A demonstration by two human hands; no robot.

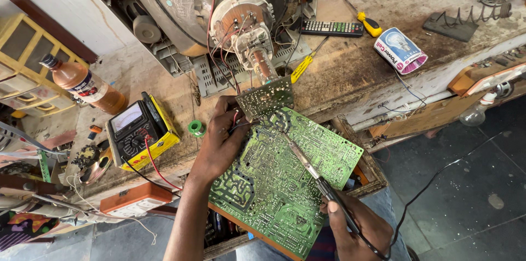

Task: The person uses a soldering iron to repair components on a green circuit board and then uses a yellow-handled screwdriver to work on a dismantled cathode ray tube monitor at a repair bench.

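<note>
A large green circuit board (285, 184) lies tilted over my lap, solder side up. My left hand (219, 143) grips its upper left edge, fingers curled by some thin wires. My right hand (356, 228) holds a soldering iron (307, 165) by its dark handle; the metal tip touches the board near its top middle. A smaller circuit board (267, 96) hangs just above, wired to the neck of an opened picture tube (246, 25).
On the workbench sit a yellow-cased analogue meter (139, 129) with red and black leads, a brown bottle (82, 83), a solder spool (195, 128), two yellow screwdrivers (304, 63), remote controls (331, 28), a small box (400, 50) and a coiled iron stand (466, 20). Dark floor lies right.
</note>
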